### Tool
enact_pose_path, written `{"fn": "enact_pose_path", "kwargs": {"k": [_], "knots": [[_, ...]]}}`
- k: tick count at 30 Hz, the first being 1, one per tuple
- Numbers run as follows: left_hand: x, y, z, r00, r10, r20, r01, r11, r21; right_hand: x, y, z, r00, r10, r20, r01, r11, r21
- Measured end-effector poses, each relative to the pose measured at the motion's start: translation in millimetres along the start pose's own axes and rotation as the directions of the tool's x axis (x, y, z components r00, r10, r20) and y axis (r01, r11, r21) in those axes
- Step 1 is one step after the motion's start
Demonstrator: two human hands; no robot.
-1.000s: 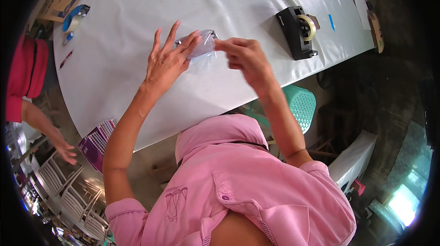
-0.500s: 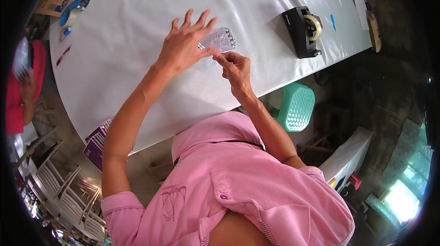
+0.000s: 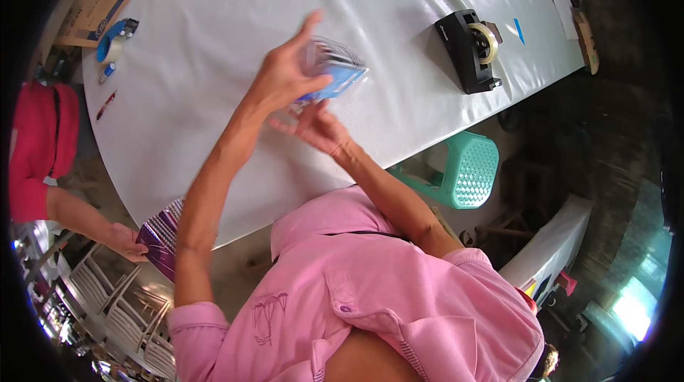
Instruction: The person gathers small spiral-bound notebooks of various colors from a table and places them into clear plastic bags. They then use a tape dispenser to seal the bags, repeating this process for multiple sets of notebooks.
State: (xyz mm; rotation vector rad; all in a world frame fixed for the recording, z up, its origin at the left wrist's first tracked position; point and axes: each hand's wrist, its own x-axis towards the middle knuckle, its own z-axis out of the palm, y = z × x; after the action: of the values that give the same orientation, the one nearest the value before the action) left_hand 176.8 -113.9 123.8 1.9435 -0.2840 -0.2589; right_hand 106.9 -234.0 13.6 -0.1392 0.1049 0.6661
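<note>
My left hand is closed round a clear plastic-wrapped pack, its thumb on the near side. The pack shows a bright blue face and a row of dark edges along its far side; motion blurs it, so I cannot tell what is inside. It is tilted above the white-covered table. Just below the pack is my right hand, its fingers apart and smeared by motion. Some fingertips lie close under the pack's near corner; whether they touch it is unclear.
A black tape dispenser stands to the right, near a blue strip. At left lie a blue tape gun, a pen and a cardboard box. A co-worker's hand holds a purple printed packet. A green stool stands beside the table.
My spread left hand has closed on the pack, which has turned to show its blue face. My right hand has let go its pinch and moved left. A co-worker's hand has reached the purple packet.
</note>
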Motion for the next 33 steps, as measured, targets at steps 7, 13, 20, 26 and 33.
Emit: {"fn": "enact_pose_path", "kwargs": {"k": [7, 13, 20, 26, 33], "knots": [[-80, -47, 8, 0.946, -0.189, -0.265, 0.003, 0.820, -0.572, 8, -102, 49, 0.997, -0.076, -0.018, 0.008, 0.329, -0.944], [-67, 0, 10, 0.857, -0.271, -0.439, 0.170, 0.951, -0.257, 17, -111, 79, 0.945, 0.012, 0.326, 0.310, -0.342, -0.887], [-59, 16, 2, 0.849, -0.279, -0.449, 0.346, 0.935, 0.074, 26, -142, 162, 0.734, 0.494, 0.466, 0.664, -0.665, -0.341], [-88, 9, -12, 0.770, -0.279, -0.574, -0.004, 0.897, -0.441, 6, -168, 94, 0.880, -0.076, 0.469, 0.429, -0.299, -0.853], [-104, -66, 20, 0.867, 0.146, -0.476, -0.068, 0.982, 0.178, 3, -110, 36, 0.929, -0.141, 0.342, 0.321, -0.153, -0.935]]}}
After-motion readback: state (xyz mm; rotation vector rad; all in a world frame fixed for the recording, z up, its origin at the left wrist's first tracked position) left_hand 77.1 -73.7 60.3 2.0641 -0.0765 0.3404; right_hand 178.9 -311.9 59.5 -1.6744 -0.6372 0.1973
